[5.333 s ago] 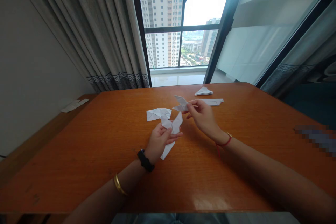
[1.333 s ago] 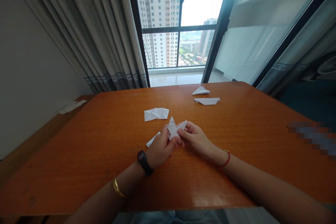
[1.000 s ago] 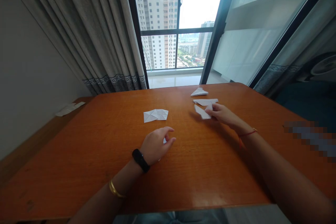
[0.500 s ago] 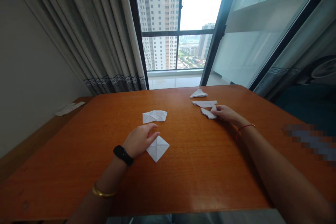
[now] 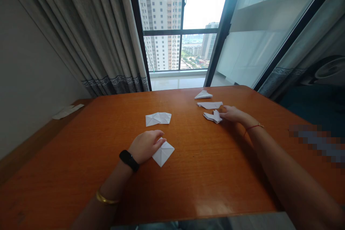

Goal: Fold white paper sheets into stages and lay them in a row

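My left hand (image 5: pixel 146 146), wearing a black wristband, rests over the left corner of a white folded paper square (image 5: pixel 163 155). Its thumb lies across the paper, and a small gap separates thumb and fingers. Just beyond it lies another folded paper (image 5: pixel 158 118) with crossing creases. Farther off to the right, my right hand (image 5: pixel 231 113) pinches the right end of a small folded paper piece (image 5: pixel 214 116) with upturned points. Its fingertips are partly hidden. Behind that piece are a long, flat folded paper (image 5: pixel 209 105) and a pointed, layered one (image 5: pixel 203 94).
The papers lie on a brown wooden table (image 5: pixel 194 187). Loose white paper strips (image 5: pixel 68 111) rest on a ledge at the left. Beyond the far edge are a window (image 5: pixel 180 32) and grey curtains (image 5: pixel 107 43). A fan (image 5: pixel 329 70) stands at the right.
The folded piece at my right hand has turned and dropped lower, its points now showing upward. My left hand has shifted slightly right and farther over the paper square. The view has moved slightly.
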The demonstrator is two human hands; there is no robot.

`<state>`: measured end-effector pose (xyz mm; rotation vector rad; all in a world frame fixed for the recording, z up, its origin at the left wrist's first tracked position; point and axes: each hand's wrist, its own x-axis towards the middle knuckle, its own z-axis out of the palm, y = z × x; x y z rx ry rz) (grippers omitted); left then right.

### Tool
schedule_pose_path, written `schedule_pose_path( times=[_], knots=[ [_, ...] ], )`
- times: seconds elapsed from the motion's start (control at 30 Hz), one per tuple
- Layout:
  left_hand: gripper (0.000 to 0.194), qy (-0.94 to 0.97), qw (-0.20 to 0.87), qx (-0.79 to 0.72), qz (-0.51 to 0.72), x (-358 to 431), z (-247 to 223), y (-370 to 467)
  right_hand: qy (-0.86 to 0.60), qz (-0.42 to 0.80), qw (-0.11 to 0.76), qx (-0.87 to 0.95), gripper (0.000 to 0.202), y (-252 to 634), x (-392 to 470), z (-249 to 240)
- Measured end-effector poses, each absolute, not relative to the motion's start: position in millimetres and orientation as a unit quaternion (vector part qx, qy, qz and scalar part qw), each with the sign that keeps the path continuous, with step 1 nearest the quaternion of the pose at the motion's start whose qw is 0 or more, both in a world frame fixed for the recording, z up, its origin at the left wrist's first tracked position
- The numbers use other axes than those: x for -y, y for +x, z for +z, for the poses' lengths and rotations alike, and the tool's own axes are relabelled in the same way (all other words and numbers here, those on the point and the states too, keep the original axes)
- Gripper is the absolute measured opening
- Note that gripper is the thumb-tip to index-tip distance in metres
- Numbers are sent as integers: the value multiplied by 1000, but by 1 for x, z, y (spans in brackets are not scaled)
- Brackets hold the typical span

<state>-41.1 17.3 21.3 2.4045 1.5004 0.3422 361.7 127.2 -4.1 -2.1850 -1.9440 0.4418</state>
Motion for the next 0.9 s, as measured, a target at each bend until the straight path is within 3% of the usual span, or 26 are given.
schedule_pose_path(
  times=[0.1, 0.27, 0.6, 0.77, 0.9],
  knots=[
    [32, 837, 139, -517, 114, -16, 21, -41, -737, 86, 81, 665, 43, 353, -139, -6],
    [31, 835, 149, -516, 120, -17, 18, -41, -709, 53, 51, 701, 36, 330, -153, -12],
    [31, 830, 148, -527, 107, -19, 16, -41, -720, 17, 48, 692, 41, 314, -175, -9],
    [30, 826, 145, -531, 119, -19, 17, -42, -740, -10, 72, 668, 51, 314, -153, 4],
    [29, 828, 147, -527, 123, -17, 19, -41, -637, 2, 86, 766, 61, 316, -112, 10]
  ],
)
